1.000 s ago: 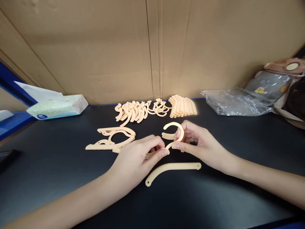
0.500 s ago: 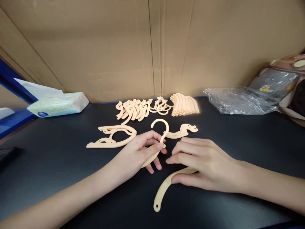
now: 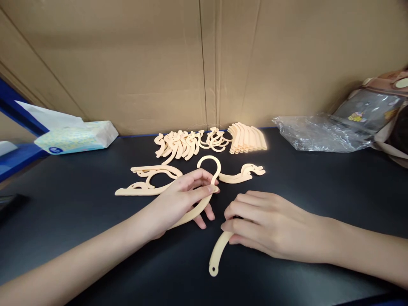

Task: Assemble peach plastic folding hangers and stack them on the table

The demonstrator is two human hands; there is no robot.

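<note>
My left hand (image 3: 188, 195) pinches a cream hanger hook (image 3: 217, 167) together with a curved hanger arm (image 3: 191, 214) where the two meet. The hook curls up above the thumb; the arm slopes down to the left under the palm. Fingers of my right hand (image 3: 270, 221) close around another curved hanger arm (image 3: 218, 253), whose end with a small hole points down toward me. A gap of dark table separates the two hands. Just beyond them lies a pair of joined hanger pieces (image 3: 239, 176). Left of my left hand rests a folded hanger (image 3: 143, 191).
At the back of the black table (image 3: 79, 212) lie a heap of short hanger parts (image 3: 178, 144), loose hooks (image 3: 215, 140) and stacked curved arms (image 3: 247, 138). A tissue pack (image 3: 76, 136) stands left, a clear plastic bag (image 3: 325, 134) and another bag (image 3: 369, 106) right. Cardboard (image 3: 127, 63) rises behind.
My right hand has closed its fingers over the curved arm, covering more of it, and the arm's free end has shifted slightly. In my left hand, the hook and arm have turned a little leftward.
</note>
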